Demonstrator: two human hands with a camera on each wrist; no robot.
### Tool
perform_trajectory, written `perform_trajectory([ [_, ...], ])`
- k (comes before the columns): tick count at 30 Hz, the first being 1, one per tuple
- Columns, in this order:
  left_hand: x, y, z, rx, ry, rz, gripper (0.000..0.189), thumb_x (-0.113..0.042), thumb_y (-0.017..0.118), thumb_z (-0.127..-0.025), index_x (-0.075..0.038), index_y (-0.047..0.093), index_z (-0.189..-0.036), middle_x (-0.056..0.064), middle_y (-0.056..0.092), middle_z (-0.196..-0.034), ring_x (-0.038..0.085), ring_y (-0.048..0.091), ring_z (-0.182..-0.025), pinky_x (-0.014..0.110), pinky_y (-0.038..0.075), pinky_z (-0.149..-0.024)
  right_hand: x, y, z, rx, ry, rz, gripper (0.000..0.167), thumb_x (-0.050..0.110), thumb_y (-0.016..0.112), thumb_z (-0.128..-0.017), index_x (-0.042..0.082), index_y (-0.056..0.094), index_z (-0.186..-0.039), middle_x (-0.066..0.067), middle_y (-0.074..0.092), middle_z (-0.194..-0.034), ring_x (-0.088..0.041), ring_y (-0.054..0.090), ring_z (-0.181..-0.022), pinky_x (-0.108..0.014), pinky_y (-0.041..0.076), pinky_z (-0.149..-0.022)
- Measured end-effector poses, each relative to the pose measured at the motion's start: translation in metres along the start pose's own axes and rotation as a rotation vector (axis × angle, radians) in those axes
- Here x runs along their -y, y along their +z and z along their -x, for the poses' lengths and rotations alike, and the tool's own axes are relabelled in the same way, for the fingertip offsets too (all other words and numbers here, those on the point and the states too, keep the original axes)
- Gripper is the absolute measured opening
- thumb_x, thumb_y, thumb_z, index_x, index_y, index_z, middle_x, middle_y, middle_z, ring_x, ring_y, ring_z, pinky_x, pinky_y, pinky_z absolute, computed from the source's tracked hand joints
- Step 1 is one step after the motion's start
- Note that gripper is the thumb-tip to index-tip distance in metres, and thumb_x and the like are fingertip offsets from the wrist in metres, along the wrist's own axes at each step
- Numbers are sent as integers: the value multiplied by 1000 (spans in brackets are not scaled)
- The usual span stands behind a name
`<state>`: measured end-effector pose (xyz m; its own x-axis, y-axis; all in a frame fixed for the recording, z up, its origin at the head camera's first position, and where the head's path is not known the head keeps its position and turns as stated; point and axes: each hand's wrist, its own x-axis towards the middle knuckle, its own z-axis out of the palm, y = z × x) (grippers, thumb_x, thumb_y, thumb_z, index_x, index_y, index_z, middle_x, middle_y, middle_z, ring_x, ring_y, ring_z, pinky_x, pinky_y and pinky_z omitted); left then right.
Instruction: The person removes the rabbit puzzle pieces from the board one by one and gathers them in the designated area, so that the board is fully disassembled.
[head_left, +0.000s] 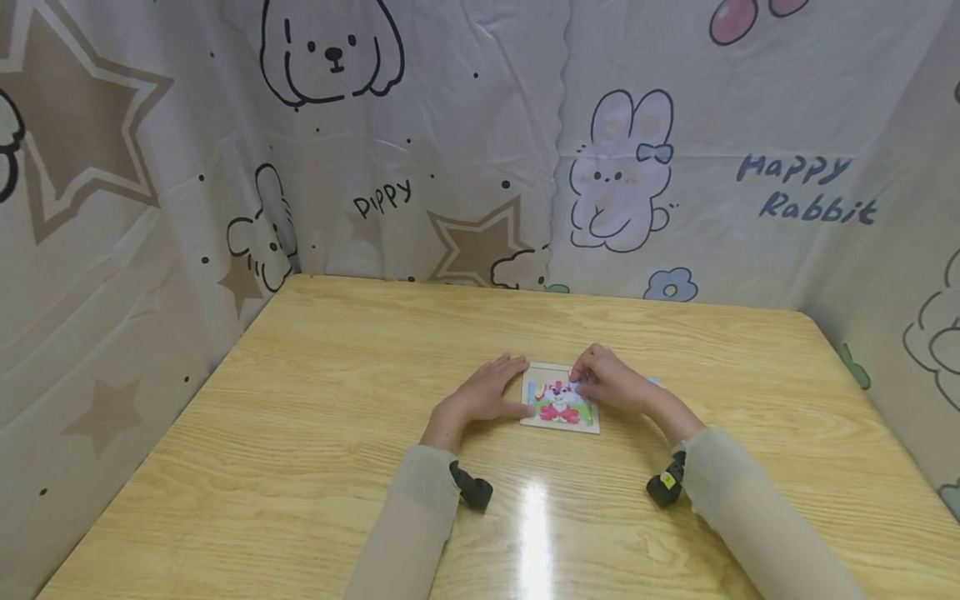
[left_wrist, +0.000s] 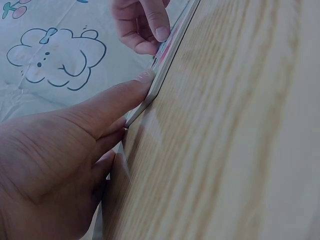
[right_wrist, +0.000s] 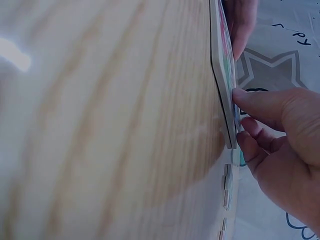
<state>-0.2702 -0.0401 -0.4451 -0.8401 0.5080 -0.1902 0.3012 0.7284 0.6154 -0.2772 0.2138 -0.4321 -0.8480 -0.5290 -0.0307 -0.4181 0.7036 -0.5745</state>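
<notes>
A small square jigsaw puzzle (head_left: 558,404) with a pale wooden frame lies on the table, showing a pink and white cartoon animal on green and blue. Bare wood shows along the far part of its tray. At its left side is my left hand (head_left: 491,392), fingers extended to the far left corner and thumb on the near left rim, as the left wrist view (left_wrist: 145,82) of the thumb confirms. Over the far right part, my right hand (head_left: 611,381) pinches a light blue puzzle piece (head_left: 578,387), mostly hidden by the fingers.
Behind the right wrist, a blue loose piece (head_left: 655,381) peeks out. Several flat pieces (right_wrist: 227,186) lie on the table in the right wrist view. The wooden table (head_left: 337,375) meets a printed curtain (head_left: 465,125) at its back and sides.
</notes>
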Motion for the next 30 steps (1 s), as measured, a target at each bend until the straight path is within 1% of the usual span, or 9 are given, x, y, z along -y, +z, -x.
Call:
perform_trajectory([
  [7,1,1,1,2,3,5,82,-43,71,-88,-18,30,-155,0,22,-165,20,10,-155,41,9,-129,-1,1,1,-19,7,0,9,3,65,-91,1,64,-99,-13,50,-100,-20,45,-91,-23,40,-75],
  [10,1,1,1,0,3,16,83,-43,71,-87,-18,30,-155,0,22,-165,20,10,-155,41,9,-129,-1,2,1,-42,-9,19,14,3,67,-89,0,62,-101,-13,53,-99,-21,48,-91,-27,44,-77],
  [13,1,1,1,0,2,26,83,-43,71,-87,-19,30,-155,-1,22,-165,20,10,-155,41,9,-129,-1,1,1,-61,-11,39,22,3,68,-88,-1,60,-107,-14,56,-101,-22,52,-93,-33,48,-82],
  [16,2,1,0,0,2,30,83,-43,71,-87,-19,30,-155,-1,22,-165,20,10,-155,42,10,-129,0,1,2,-64,-2,49,26,4,67,-89,-2,60,-114,-14,57,-104,-22,53,-95,-36,49,-84],
  [19,2,1,0,1,0,24,82,-43,71,-87,-19,31,-155,-1,22,-165,20,10,-155,42,9,-129,1,0,2,-61,-6,57,26,4,66,-90,-2,60,-115,-14,57,-105,-22,53,-95,-32,49,-82],
  [22,2,0,1,2,1,17,82,-43,71,-87,-19,31,-155,-2,23,-165,19,10,-155,42,9,-129,1,0,1,-60,-10,49,25,3,64,-91,-1,61,-115,-15,57,-107,-23,54,-96,-33,50,-82],
  [26,1,0,1,5,1,12,82,-44,71,-87,-20,31,-155,-2,23,-165,19,9,-156,41,9,-129,2,0,0,-64,-17,35,22,-2,61,-92,0,62,-113,-14,58,-108,-26,56,-100,-40,52,-88],
  [30,0,-1,1,7,-2,15,82,-44,71,-87,-20,31,-154,-2,22,-165,18,9,-156,41,8,-129,2,0,0,-86,-24,19,22,-7,56,-92,0,63,-111,-14,59,-108,-28,57,-101,-43,54,-90],
])
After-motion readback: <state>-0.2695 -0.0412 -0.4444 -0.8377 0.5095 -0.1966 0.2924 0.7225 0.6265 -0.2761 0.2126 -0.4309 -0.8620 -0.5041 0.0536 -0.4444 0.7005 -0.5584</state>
